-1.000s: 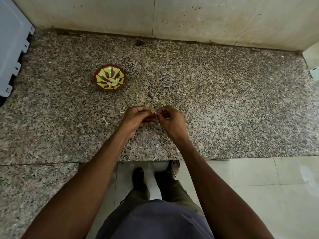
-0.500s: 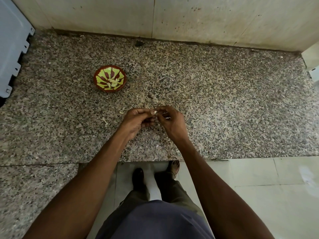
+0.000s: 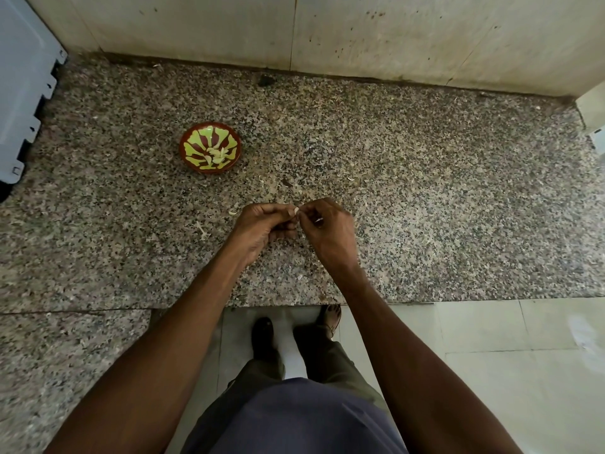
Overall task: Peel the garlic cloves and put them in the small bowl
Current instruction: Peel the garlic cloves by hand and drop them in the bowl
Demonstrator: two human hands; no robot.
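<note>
A small red bowl (image 3: 188, 147) with a yellow-green leaf pattern sits on the speckled granite counter (image 3: 425, 208), with pale peeled cloves (image 3: 218, 154) lying inside it. Over the counter's front middle my left hand (image 3: 262, 226) pinches a small white garlic clove (image 3: 296, 210) at its fingertips. My right hand (image 3: 327, 229) meets it fingertip to fingertip, its fingers curled and pinching at the same clove. Most of the clove is hidden between the fingers.
Bits of garlic skin (image 3: 203, 230) lie scattered on the counter near my hands. A grey-white appliance (image 3: 19, 90) stands at the far left, a tiled wall (image 3: 360, 31) behind. My feet show on the floor tiles (image 3: 523, 371) below the counter edge.
My hands have stayed together in the same spot; the fingers have shifted slightly on the clove and its white tip shows more.
</note>
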